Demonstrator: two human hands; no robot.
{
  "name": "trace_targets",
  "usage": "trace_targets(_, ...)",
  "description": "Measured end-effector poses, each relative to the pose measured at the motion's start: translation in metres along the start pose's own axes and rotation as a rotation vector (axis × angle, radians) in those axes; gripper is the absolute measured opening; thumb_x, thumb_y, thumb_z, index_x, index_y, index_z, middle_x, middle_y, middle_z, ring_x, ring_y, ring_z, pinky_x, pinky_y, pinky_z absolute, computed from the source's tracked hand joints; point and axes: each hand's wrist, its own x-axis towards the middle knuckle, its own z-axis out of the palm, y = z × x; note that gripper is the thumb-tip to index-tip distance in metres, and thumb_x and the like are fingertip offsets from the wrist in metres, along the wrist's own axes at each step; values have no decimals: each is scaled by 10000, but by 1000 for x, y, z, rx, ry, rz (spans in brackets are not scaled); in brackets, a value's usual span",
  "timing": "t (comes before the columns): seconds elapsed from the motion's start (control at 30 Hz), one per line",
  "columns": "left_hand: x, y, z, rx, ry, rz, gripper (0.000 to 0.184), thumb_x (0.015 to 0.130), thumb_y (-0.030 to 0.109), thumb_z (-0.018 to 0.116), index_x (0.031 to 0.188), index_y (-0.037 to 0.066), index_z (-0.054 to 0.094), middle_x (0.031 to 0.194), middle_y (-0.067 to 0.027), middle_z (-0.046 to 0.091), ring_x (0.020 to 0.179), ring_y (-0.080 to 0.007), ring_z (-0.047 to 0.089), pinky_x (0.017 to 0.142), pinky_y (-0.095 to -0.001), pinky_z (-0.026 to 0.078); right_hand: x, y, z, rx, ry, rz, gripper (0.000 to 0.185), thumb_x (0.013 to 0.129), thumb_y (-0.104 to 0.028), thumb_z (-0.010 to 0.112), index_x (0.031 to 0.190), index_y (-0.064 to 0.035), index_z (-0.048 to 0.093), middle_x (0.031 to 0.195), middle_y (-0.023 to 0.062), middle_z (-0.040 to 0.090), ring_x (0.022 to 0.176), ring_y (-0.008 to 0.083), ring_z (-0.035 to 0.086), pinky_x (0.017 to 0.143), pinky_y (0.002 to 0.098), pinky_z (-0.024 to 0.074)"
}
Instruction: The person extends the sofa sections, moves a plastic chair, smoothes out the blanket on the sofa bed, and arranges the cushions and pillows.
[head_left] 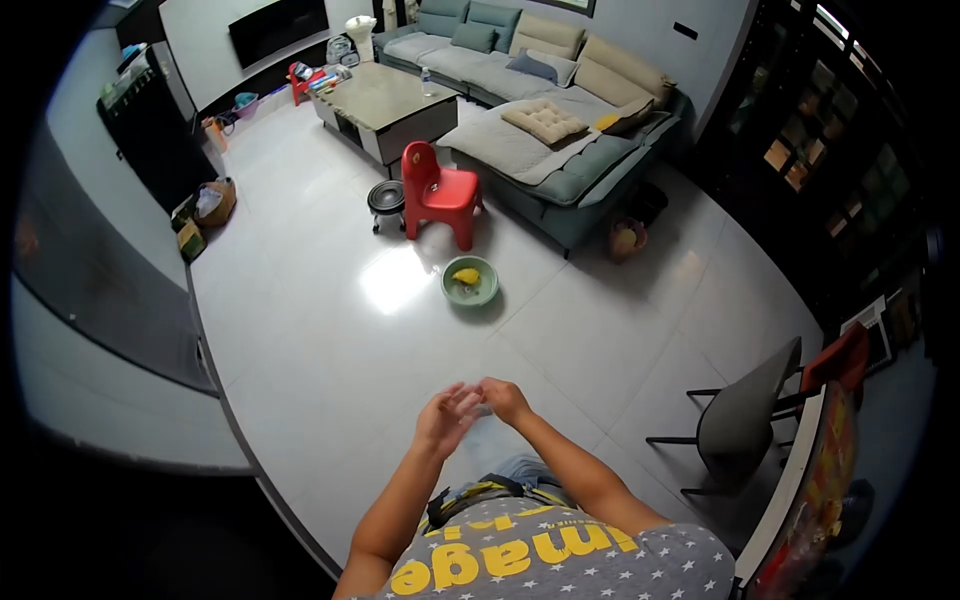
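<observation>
Both of my hands are raised in front of my waist, close together above the tiled floor. My left hand [449, 418] has its fingers spread and slightly blurred, with nothing in it. Beside it, my right hand [505, 399] has its fingers curled near the left fingertips; whether they hold anything is too small to tell. Farther ahead on the floor stands a green basin [483, 296] with a yellow object [467, 276] in it. Behind the basin are a red plastic chair [447, 194] and a small black round stool [386, 197].
A coffee table [385, 97] and a long sofa [520, 160] stand at the back. At the right are a grey chair [735, 430] and a table edge [790, 490]. Bags [214, 203] lie on the floor at the left, and a basket [628, 240] stands beside the sofa.
</observation>
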Motion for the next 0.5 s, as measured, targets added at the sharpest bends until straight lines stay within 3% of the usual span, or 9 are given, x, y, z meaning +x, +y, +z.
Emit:
trace_targets(0.1, 79, 15, 10, 165, 2, 197, 300, 836, 125, 430, 1122, 44, 463, 1015, -120, 586, 860, -208, 584, 869, -373, 446, 34, 55, -28, 662, 74, 575, 344, 932, -289, 378, 947, 1, 562, 882, 149, 626, 815, 244, 628, 709, 354, 517)
trace_targets(0.13, 97, 25, 22, 340, 18, 332, 299, 839, 104, 424, 1129, 39, 459, 995, -134, 593, 836, -205, 592, 860, -355, 455, 48, 58, -32, 678, 82, 594, 344, 932, -289, 378, 947, 1, 562, 882, 149, 626, 815, 244, 628, 709, 354, 517)
trace_targets(0.2, 135, 47, 75, 451, -63, 419, 324, 824, 35, 421, 1145, 31, 464, 967, -126, 601, 860, -185, 586, 824, -317, 469, 98, 49, -61, 1201, 176, 770, 321, 934, -271, 375, 1066, -8, 504, 1023, 160, 593, 916, 249, 601, 817, 359, 491)
trace_targets(0.27, 165, 63, 115, 1079, -287, 815, 362, 801, -5, 436, 1159, 27, 482, 1027, -108, 596, 896, -186, 584, 833, -314, 462, 145, 35, -78, 1317, 164, 720, 341, 940, -286, 354, 1121, -17, 460, 1128, 169, 546, 1021, 274, 557, 911, 389, 440)
trace_targets(0.3, 189, 63, 116, 1224, -354, 723, 414, 763, -32, 472, 1172, 25, 496, 1129, -114, 569, 1027, -238, 553, 912, -352, 414, 164, 25, -88, 1440, 112, 521, 354, 943, -297, 342, 1132, -20, 458, 1131, 168, 546, 1039, 290, 546, 927, 405, 425)
trace_targets(0.33, 202, 70, 133, 1499, -486, 1069, 472, 666, -29, 556, 1129, 63, 543, 1158, -141, 546, 1092, -298, 510, 932, -386, 401, 181, 18, -96, 1548, 63, 313, 368, 946, -308, 329, 1143, -24, 457, 1134, 167, 546, 1058, 306, 535, 942, 422, 411)
trace_targets(0.4, 252, 80, 140, 1759, -788, 1118, 510, 652, 4, 578, 1156, 59, 532, 1226, -136, 515, 1198, -300, 428, 1001, -412, 332, 218, 18, -118, 1684, 115, 332, 379, 946, -318, 326, 1160, -31, 452, 1144, 165, 540, 1080, 306, 521, 954, 421, 399)
trace_targets(0.43, 281, 86, 136, 1632, -867, 1143, 509, 636, 48, 601, 1141, 71, 549, 1238, -115, 512, 1186, -299, 446, 1016, -422, 316, 234, 24, -127, 1826, 146, 357, 391, 946, -328, 323, 1176, -38, 447, 1154, 164, 535, 1102, 305, 506, 965, 421, 388)
trace_targets(0.5, 344, 101, 141, 1805, -642, 1065, 391, 704, 94, 595, 1092, 63, 565, 1195, -123, 545, 1127, -287, 499, 1018, -425, 314, 259, 59, -147, 1803, 232, 394, 351, 923, -291, 394, 1164, -49, 475, 1148, 148, 540, 1077, 282, 516, 962, 411, 391)
